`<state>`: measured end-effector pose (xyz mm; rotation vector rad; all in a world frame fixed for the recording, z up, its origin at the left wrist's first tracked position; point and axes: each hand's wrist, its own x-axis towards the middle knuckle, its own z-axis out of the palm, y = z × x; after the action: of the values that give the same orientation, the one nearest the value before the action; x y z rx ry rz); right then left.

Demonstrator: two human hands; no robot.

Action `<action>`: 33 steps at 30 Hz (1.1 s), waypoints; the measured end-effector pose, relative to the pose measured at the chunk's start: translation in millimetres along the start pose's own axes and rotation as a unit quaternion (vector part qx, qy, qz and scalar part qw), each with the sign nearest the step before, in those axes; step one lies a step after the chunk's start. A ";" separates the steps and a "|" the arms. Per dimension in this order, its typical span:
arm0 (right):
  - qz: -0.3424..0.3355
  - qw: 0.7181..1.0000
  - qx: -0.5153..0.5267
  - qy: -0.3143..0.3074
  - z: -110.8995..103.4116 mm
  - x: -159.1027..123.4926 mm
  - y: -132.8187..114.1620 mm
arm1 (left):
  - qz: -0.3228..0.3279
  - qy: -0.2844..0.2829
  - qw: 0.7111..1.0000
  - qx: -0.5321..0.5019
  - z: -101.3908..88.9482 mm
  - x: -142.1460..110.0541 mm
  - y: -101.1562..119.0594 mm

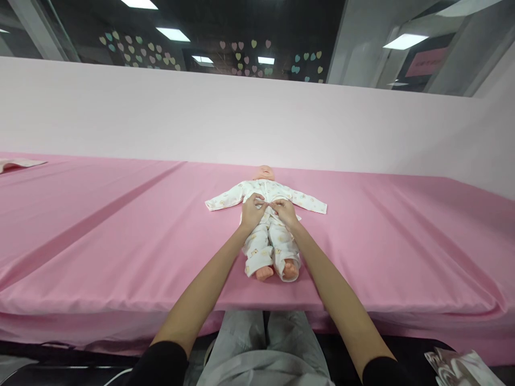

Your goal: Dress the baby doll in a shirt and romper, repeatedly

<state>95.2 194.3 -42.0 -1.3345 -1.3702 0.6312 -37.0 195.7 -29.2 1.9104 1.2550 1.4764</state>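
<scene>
A baby doll (265, 172) lies on its back on the pink table cloth (120, 225), head away from me, bare feet toward the front edge. It wears a white printed shirt (237, 194) with sleeves spread out and matching trousers (265, 246). My left hand (252, 210) and my right hand (284, 211) meet at the doll's belly. Both pinch the shirt's lower front edge with fingers closed on the fabric.
A pale pink wall (257, 118) rises behind the table. A folded cloth (18, 164) lies at the far left. A crumpled plastic bag (462, 367) sits low at the right, below the table's front edge. My grey-trousered lap (261, 343) shows under the table.
</scene>
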 end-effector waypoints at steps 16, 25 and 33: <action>-0.085 0.951 -0.279 0.104 -0.1 -27.5 -7.2 | 0.005 0.039 0.999 0.029 -1.2 -10.7 -33.0; -0.022 0.990 -0.111 0.089 -16.2 -15.3 16.3 | -0.063 0.066 0.993 -0.069 -4.1 -10.1 -38.6; -0.023 0.991 -0.097 0.085 -16.6 -18.2 13.9 | -0.069 0.074 0.991 -0.083 -3.9 -9.2 -39.9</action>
<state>111.7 175.8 -55.6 -1.4705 -1.3445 0.3511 -56.8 207.5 -63.3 1.6007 1.2581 1.6177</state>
